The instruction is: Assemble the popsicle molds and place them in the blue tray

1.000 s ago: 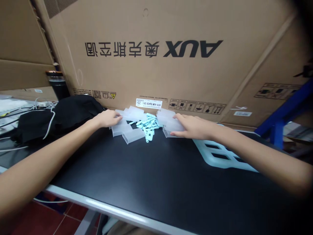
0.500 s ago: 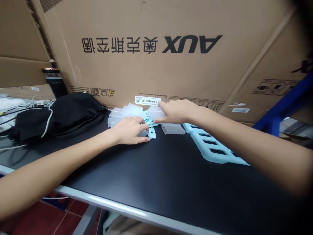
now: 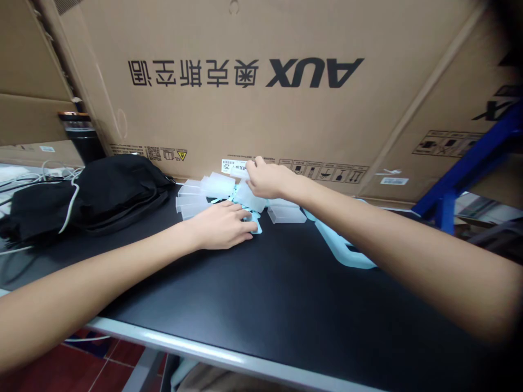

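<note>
Near the back of the black table, my left hand (image 3: 224, 224) rests on light-blue flat pieces (image 3: 256, 222), its fingers curled over them. My right hand (image 3: 267, 178) is raised just behind and to the right, its fingers pinched on the upper end of a translucent plastic box (image 3: 251, 197), which is tilted. More translucent boxes (image 3: 192, 197) lie to the left of and behind my left hand. Another translucent box (image 3: 286, 212) lies to the right, under my right forearm. A light-blue slotted frame (image 3: 341, 247) is partly hidden by that forearm.
A large cardboard box (image 3: 245, 120) stands along the table's back. At the left are a black bag (image 3: 118, 188), a dark bottle (image 3: 84, 139) and white cables (image 3: 73, 201). A blue metal post (image 3: 447, 209) stands at the right.
My right hand has lifted and moved slightly left, tilting up the translucent box. More of the light-blue pieces shows beside my left hand. The view has shifted slightly.
</note>
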A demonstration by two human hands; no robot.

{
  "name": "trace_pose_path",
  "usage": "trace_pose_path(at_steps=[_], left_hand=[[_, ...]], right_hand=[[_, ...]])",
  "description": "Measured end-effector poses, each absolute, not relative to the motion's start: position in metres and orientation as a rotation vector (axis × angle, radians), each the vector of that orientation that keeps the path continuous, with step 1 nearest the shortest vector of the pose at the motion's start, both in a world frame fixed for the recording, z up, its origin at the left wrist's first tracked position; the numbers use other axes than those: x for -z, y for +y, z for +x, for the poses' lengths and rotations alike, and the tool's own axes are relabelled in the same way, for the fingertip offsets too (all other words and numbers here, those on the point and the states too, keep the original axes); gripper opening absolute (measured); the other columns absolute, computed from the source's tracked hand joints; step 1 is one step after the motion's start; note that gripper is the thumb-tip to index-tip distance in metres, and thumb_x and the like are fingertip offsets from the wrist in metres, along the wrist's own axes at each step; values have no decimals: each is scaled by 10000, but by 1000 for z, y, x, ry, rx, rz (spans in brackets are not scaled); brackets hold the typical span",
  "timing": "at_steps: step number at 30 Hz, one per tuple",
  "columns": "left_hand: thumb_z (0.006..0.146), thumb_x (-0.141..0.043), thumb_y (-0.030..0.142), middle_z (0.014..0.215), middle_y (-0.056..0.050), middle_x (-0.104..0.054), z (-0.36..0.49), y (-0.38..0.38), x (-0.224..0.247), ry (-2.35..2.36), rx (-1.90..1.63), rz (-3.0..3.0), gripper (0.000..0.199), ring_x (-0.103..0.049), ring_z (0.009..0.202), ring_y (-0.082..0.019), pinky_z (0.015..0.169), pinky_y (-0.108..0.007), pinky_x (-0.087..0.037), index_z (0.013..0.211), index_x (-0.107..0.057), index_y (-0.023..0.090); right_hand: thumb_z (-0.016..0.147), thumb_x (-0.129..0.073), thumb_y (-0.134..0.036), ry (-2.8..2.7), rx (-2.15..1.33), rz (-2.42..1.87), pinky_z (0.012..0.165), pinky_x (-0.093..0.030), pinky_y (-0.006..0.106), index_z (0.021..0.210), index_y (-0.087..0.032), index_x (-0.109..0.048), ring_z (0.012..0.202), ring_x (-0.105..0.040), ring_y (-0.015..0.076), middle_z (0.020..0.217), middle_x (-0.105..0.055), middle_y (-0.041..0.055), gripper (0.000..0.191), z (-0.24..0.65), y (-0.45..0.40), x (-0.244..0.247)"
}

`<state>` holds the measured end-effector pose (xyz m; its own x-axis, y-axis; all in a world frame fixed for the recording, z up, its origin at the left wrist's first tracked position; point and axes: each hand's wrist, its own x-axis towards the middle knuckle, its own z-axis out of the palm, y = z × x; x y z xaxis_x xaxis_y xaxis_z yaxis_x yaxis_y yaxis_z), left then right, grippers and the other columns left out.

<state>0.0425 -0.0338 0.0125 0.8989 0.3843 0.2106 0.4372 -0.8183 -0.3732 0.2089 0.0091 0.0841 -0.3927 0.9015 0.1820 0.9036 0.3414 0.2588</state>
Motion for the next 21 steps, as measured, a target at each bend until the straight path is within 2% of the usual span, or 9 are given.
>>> trace_pose_path(at_steps=[3,7,11,15,18,21], left_hand=[[1006,-420,359,1138,-96,-673,44,-38,-15,-513,192,-2693,249,-629,1019,-257,887,-385,-461,1034,-630,227],[1011,-408,342,1190,-100,-655,49,-52,-16,-415,288,-2818,242,-618,1063,-258,915,-381,-464,1010,-616,218],[1014,-379,298,1148,-90,-636,57,-67,-15,-440,244,-2879,245,-620,993,-239,855,-360,-483,1114,-593,231],[993,-445,287,1085,-88,-613,61,-69,-9,-541,352,-3007,201,-603,974,-225,814,-332,-489,1142,-563,224],[921,-558,311,1050,-76,-613,59,-65,-5,-697,537,-3182,231,-601,956,-215,804,-329,-502,1121,-508,207],[786,-643,237,1014,-58,-616,59,-63,-4,-752,721,-3324,321,-608,910,-200,807,-338,-519,1054,-469,206]], right_hand=[[901,-393,-407,-2555,424,-1670,736,-466,432,1329,-113,-409,929,-630,342,1202,-587,242,520,229,-6,-103],[827,-519,-499,-2671,202,-1720,653,-450,360,1302,-200,-470,801,-634,276,1021,-670,139,563,262,-33,-128],[772,-578,-530,-2944,-69,-1665,663,-456,357,1138,-263,-626,829,-644,279,990,-696,83,455,288,-48,-137],[731,-623,-519,-2975,-184,-1676,673,-456,362,1065,-267,-673,846,-642,287,971,-702,73,422,293,-50,-138],[744,-622,-487,-2996,-239,-1644,662,-452,351,1011,-253,-677,799,-636,257,930,-703,56,359,289,-54,-140],[782,-593,-473,-3047,-336,-1605,616,-435,332,933,-246,-674,718,-618,222,846,-699,34,284,281,-61,-142]])
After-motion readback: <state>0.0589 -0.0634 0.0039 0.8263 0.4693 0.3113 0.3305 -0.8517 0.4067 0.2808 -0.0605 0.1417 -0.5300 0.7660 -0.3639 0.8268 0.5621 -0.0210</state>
